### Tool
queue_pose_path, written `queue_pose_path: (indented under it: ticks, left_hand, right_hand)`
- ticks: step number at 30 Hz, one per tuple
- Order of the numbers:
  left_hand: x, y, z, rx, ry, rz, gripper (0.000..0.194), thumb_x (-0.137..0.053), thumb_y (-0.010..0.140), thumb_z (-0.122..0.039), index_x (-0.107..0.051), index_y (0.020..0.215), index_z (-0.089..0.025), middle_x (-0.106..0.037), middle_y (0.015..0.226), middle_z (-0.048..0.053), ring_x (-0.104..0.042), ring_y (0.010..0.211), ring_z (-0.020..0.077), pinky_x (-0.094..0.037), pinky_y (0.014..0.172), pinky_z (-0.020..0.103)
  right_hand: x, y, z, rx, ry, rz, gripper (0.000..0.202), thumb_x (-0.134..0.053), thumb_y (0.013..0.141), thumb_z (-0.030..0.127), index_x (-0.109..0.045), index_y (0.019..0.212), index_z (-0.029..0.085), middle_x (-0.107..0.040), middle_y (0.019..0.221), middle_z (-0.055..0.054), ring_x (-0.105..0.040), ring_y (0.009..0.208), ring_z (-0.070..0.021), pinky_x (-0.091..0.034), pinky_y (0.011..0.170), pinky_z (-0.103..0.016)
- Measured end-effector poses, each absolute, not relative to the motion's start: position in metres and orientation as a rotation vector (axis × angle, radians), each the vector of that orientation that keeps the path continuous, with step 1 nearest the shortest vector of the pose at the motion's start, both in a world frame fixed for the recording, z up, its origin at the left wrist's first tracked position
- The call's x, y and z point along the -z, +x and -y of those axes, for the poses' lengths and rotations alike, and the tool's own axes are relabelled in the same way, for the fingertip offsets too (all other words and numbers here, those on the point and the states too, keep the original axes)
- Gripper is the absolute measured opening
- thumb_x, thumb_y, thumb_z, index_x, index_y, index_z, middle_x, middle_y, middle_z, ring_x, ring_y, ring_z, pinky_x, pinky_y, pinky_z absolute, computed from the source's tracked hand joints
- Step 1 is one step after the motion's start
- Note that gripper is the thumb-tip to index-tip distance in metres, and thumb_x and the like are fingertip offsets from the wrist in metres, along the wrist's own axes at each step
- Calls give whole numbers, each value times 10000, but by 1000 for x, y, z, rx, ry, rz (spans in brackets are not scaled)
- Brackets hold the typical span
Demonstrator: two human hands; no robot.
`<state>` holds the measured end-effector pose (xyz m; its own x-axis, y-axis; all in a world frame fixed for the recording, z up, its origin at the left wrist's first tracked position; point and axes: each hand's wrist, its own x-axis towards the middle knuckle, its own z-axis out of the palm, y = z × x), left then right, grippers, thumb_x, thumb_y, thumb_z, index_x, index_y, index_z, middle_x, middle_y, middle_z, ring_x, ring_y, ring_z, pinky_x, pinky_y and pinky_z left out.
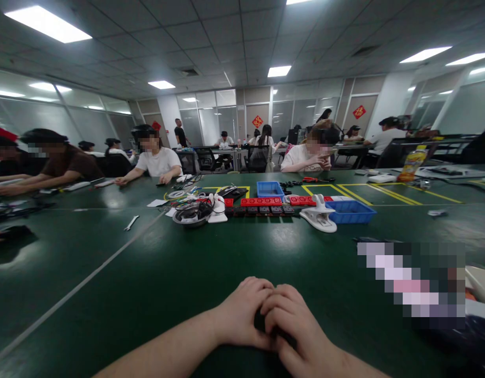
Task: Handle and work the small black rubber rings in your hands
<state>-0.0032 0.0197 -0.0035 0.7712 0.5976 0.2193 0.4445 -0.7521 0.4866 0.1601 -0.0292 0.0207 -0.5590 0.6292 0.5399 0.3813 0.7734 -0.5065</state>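
Note:
My left hand [244, 312] and my right hand [297, 328] meet low in the middle of the view, just over the green table [156, 310]. Their fingers curl together around a small black object [285, 337]. Only bits of it show between the fingers and thumbs, so its kind cannot be made out. The fingertips of both hands touch or nearly touch at the top.
Ahead lie red and black socket blocks [262, 202], blue trays [350, 211], white clamp stands [320, 214] and coiled cables [192, 212]. A wrench [131, 223] is at left, a drink bottle [413, 164] at back right. Several people sit around.

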Motion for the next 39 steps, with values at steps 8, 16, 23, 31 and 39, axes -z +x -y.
queue_pose_path:
  ticks: [8,16,23,31,39]
  left_hand:
    - [4,1,-10,-505,2550,-995,661,-689,532,-466,-450,1082,-188,-482,1088,70,-425,1054,248,-114,1050,487]
    - [2,8,-5,-454,2521,-1038,338,-615,613,-306,-532,929,-222,-510,931,6,-487,907,186,-145,1047,462]
    - [6,5,-13,-496,2509,-953,306,-690,566,-301,-565,828,-202,-518,946,9,-479,904,190,-370,897,342]
    - [7,-7,-25,-440,2564,-749,304,-711,587,-375,-597,832,-237,-504,1006,-5,-463,959,202,-364,869,316]
    - [5,-8,-26,-443,2583,-702,343,-682,587,-427,-605,859,-232,-498,988,11,-459,950,213,-365,861,334]
  right_hand:
    - [-13,156,30,-199,-1101,2258,323,-532,755,393,-492,982,167,-537,957,-92,-497,850,-229,-417,745,-398]
    - [-7,151,30,-114,-1231,2259,121,-438,804,242,-507,881,178,-530,853,-66,-493,748,-201,-417,675,-369]
    - [-7,151,29,-157,-1243,2348,122,-411,797,163,-513,864,176,-531,886,-84,-491,782,-210,-422,694,-385]
    - [-26,161,30,-442,-880,2395,196,-401,709,77,-534,764,210,-576,820,-24,-511,813,-165,-439,736,-323]
    - [-18,158,29,-430,-574,2404,240,-335,625,40,-491,587,218,-619,612,29,-597,782,-122,-375,946,-352]
